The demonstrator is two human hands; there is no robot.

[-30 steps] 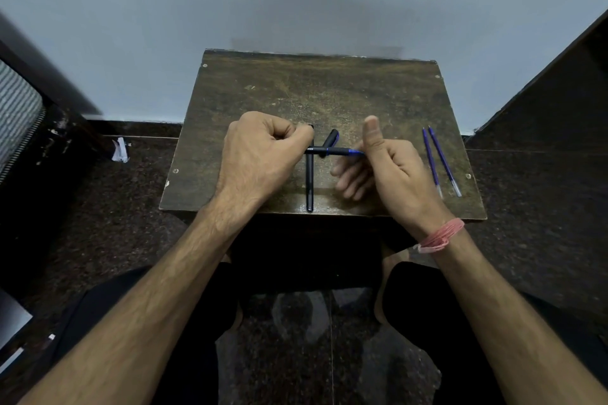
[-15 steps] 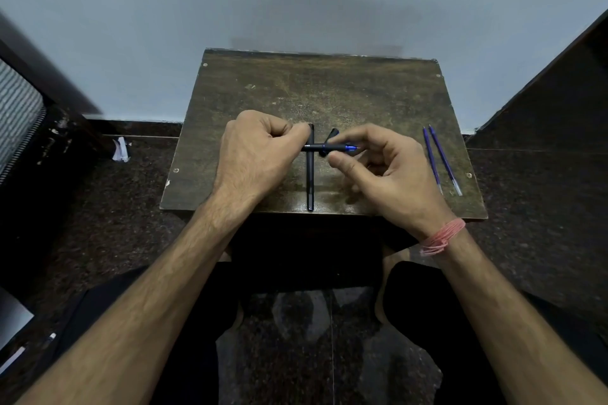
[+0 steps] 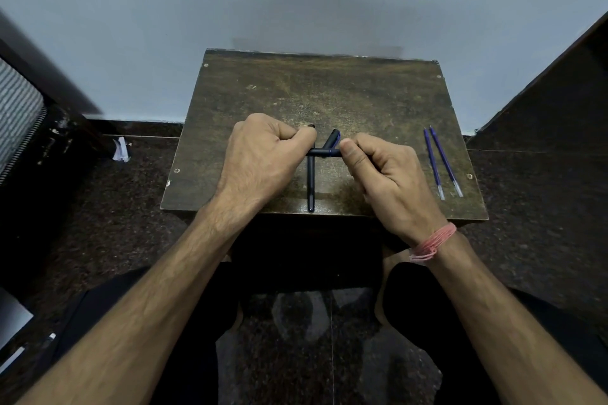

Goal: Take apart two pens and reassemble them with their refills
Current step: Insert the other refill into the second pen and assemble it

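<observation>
The pen [image 3: 324,152] lies crosswise, its long axis running straight from the left hand [image 3: 263,154] to the right hand [image 3: 385,171]. Both hands pinch it, one on each end, just above the counter [image 3: 329,92]. Any pull or twist must likely follow that axis. Two refills [image 3: 442,163] lie well right of the right hand, the nearer hand to them.

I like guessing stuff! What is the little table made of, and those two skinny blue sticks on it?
The table looks like dark brown wood or wood board, worn and scratched, with a dull sheen near the front edge and screw heads at its corners. The two pen refills look like thin blue plastic tubes with pale, clear-looking ends, smooth and slightly glossy. Their tips are too small to tell.
</observation>
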